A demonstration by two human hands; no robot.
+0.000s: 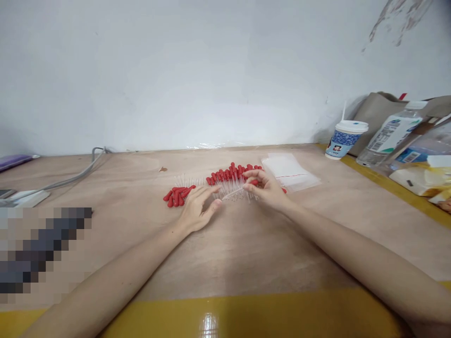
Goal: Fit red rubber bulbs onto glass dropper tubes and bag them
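Thumb and fingers of my right hand (264, 188) are closed on a dropper, its clear thin tube (233, 193) pointing left and a bit of red showing among the fingers. My left hand (199, 206) is open, thumb and forefinger apart, close to the tube's tip; whether it touches is unclear. Behind both hands lies a fanned row of droppers with red bulbs (232, 171). Loose red rubber bulbs (178, 195) are heaped left of my left hand. Bare clear tubes (190, 180) lie behind that hand, partly hidden by it.
Clear zip bags (291, 171) lie behind my right hand. At the right stand a lidded paper cup (345, 139) with a straw, a plastic bottle (392, 134) and a grey bag (369, 117). A grey cable (79, 174) crosses the left side. Yellow tape (169, 317) edges the table.
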